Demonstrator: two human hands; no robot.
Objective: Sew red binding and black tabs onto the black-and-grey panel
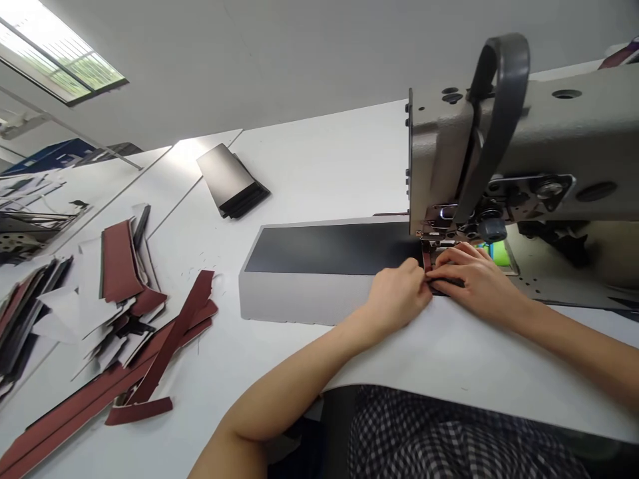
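Note:
My left hand (399, 296) is closed, its fingertips pinching the end of a small dark strip (443, 287) just in front of the sewing machine's needle area. From the other side, my right hand (472, 279) pinches the same piece between thumb and fingers. Most of the strip is covered by my fingers. A narrow dark red piece (426, 256) shows right at the presser foot (435, 245) of the sewing machine (449, 146). Left of the needle, a light grey panel (299, 296) lies flat with a black rectangle (329, 249) on it, partly beneath my left hand.
Dark red strips (164, 339) and a heap of cut pieces (120, 266) lie on the left of the white table (319, 173). A stack of dark panels (232, 179) sits toward the back. The machine body fills the right side.

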